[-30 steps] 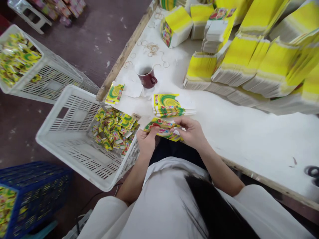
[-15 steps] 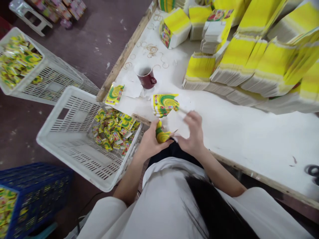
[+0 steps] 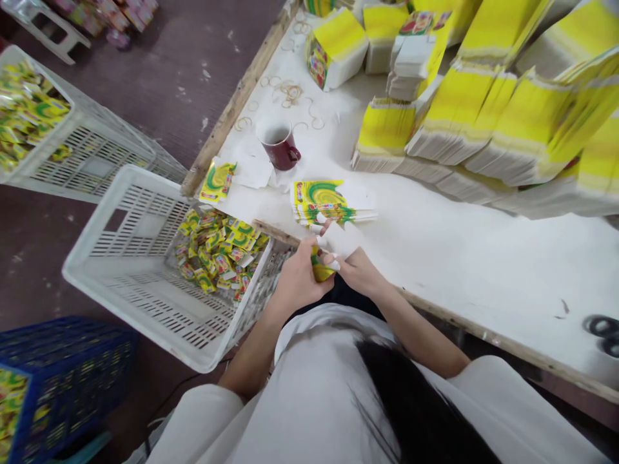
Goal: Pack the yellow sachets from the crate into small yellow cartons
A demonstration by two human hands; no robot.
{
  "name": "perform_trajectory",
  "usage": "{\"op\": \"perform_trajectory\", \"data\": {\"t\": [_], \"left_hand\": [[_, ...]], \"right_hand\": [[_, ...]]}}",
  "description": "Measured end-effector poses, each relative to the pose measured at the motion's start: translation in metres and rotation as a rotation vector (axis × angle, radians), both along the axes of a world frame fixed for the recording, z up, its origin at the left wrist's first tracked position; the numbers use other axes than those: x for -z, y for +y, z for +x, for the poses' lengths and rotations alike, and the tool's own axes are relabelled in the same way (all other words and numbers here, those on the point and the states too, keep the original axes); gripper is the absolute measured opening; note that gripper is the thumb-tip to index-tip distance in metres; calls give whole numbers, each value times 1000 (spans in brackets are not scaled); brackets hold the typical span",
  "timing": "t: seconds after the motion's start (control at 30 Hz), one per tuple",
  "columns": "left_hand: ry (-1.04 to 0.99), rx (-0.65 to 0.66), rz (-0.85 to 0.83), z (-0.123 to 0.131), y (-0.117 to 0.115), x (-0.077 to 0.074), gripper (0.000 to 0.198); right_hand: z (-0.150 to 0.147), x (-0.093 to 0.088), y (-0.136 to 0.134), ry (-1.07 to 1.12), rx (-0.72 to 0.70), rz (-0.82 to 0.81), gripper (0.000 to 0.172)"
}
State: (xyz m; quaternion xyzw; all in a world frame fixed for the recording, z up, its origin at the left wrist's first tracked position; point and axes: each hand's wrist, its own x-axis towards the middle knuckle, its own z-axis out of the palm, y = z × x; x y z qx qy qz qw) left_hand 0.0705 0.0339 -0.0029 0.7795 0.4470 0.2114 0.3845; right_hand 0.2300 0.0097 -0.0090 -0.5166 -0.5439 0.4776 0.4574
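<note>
Your left hand is closed on a bent printed card, its fingers wrapped about the card's left side; your right hand appears to grip the card's white part, thumb in front, fingers behind, although overlap hides the exact contact. The card is over your lap, at the near edge of the surface, right of the white crate. For good handling, in my judgement, hold the left side steady, press evenly along each crease and pinch lightly, since thin card may buckle or tear. Just beyond your fingers lies a fanned pile of cards, near enough to be knocked; further off, an upright mug poses a possible spill hazard. The wooden edge could snag a loose flap. Also noted: small packets inside the crate, a single card near the corner, rubber bands, and large stacks at far right.
</note>
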Motion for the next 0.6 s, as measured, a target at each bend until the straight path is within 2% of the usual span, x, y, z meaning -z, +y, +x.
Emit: {"op": "perform_trajectory", "data": {"t": [0.07,0.13,0.2,0.23,0.3,0.37,0.5,0.6], "left_hand": [[-20,47,-11,1,3,6,62],[-70,94,81,3,6,14,51],[-101,75,189,5,6,20,49],[-100,38,216,5,6,21,55],[-70,-45,201,1,4,20,68],[-35,-91,152,-5,2,16,71],[-8,-109,142,-20,2,11,66],[1,-70,179,-27,8,7,63]], "right_hand": [[-1,-3,-5,-165,-82,56,61],[-3,-6,-10,-271,-161,100,65],[-4,-5,-12,-327,-171,155,64],[-3,-4,-12,-344,-141,182,64],[2,0,-10,-373,-37,218,64],[8,3,-8,-399,19,243,64],[19,6,-6,-446,-109,265,57],[25,8,-5,-486,-146,220,45]]}}
